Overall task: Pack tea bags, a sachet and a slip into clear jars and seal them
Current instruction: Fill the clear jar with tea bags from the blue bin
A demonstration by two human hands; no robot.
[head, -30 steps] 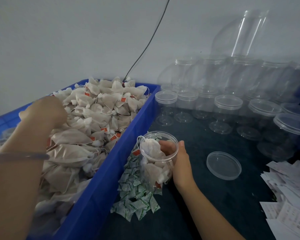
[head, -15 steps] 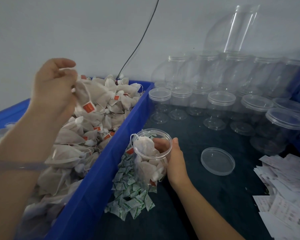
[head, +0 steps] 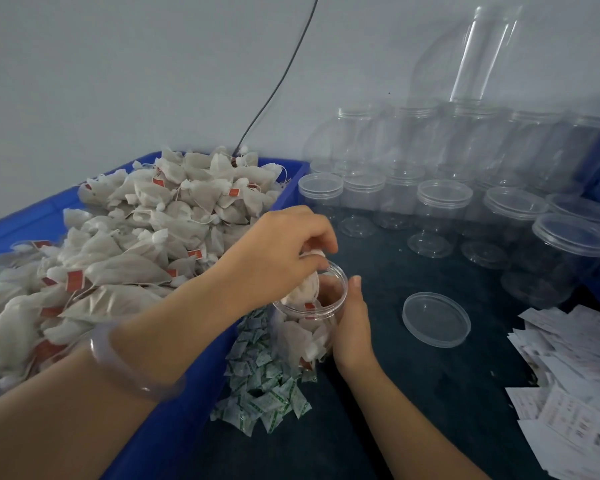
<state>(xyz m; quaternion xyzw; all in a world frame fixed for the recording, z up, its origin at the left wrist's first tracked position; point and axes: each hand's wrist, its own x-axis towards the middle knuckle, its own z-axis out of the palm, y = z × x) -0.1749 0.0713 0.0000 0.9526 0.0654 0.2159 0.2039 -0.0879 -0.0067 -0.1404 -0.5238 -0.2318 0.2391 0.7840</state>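
- Right hand wraps the open jar on the dark table, fingers curled around its far side.
- Left hand, fingers pinched narrow on a tea bag, pushes it into the jar's mouth.
- Loose lid lies right of the jar; the blue bin of tea bags sits left.

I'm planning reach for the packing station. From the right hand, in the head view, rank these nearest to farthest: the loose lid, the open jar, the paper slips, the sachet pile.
From the right hand:
1. Open jar: in its grasp, to its left.
2. Sachet pile: lower left, beside the blue bin.
3. Loose lid: lying flat to its right.
4. Paper slips: far right edge.
Sachets and lid are close; that order is tentative.
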